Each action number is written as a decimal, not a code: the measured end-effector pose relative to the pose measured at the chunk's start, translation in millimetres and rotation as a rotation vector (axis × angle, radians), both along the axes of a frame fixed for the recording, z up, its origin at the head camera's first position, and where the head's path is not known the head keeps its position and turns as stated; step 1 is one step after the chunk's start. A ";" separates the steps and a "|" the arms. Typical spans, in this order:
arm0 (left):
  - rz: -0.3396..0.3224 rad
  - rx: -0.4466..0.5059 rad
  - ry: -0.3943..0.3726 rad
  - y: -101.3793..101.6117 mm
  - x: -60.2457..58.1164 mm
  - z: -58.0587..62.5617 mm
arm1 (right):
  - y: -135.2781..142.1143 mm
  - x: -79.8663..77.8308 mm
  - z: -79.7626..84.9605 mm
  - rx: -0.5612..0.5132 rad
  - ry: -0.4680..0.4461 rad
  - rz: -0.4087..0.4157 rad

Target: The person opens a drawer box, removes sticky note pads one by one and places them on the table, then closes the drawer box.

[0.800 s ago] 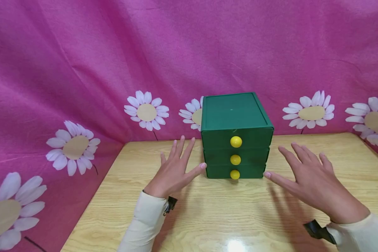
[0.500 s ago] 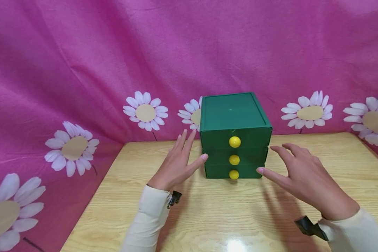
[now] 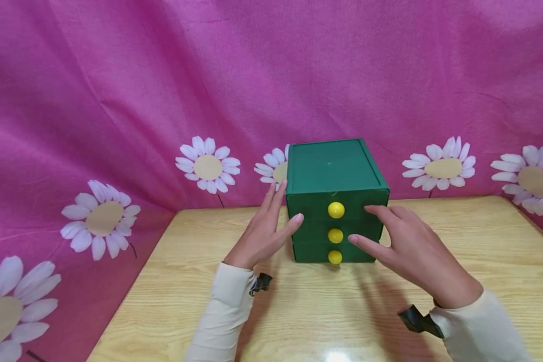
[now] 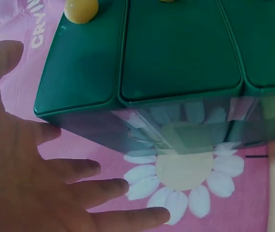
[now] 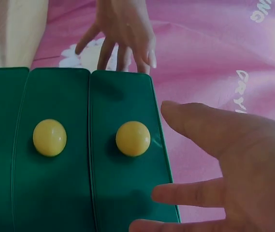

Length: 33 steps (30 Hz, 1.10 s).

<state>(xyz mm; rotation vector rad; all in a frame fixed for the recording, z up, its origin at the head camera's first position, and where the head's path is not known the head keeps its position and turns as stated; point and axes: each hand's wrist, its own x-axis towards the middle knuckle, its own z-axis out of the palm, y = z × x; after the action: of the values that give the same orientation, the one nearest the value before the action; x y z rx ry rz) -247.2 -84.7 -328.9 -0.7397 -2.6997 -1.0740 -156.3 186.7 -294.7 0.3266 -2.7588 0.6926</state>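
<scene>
A green three-drawer box point(image 3: 337, 166) stands on the wooden table, all drawers pushed in. Each drawer front bears a round yellow knob; the top knob point(image 3: 336, 210) is the largest in the head view. My left hand point(image 3: 262, 234) is held at the box's left side, fingers extended and thumb in front of the drawer face. My right hand point(image 3: 412, 246) reaches in front of the right part of the drawers, thumb and forefinger spread near the top and middle knob point(image 3: 335, 235). In the right wrist view the top knob point(image 5: 133, 138) is untouched.
The light wooden table point(image 3: 172, 306) carries the box near its back edge. Behind and to the left hangs a pink cloth point(image 3: 235, 75) printed with white daisies. Dark straps point(image 3: 418, 319) show at both wrists.
My right hand has moved left, from beside the box to in front of its drawers. My left hand has shifted slightly right, closer to the box's side. The box stays put.
</scene>
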 end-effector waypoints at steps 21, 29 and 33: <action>-0.081 0.243 0.054 13.9 -25.8 -11.7 | -22.6 -18.5 -1.3 -0.069 0.068 0.081; -0.158 0.383 -0.007 21.1 -31.0 -15.9 | -26.4 -22.8 0.6 -0.081 0.012 0.082; -0.232 0.485 -0.104 23.3 -33.6 -17.6 | -27.7 -25.4 -0.5 -0.084 0.011 0.091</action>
<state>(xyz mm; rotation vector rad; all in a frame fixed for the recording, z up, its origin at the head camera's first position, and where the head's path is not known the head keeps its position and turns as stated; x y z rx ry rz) -280.7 -61.4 -346.5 -0.9321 -2.3106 -1.7768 -181.7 159.0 -295.2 0.4392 -2.7092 0.8246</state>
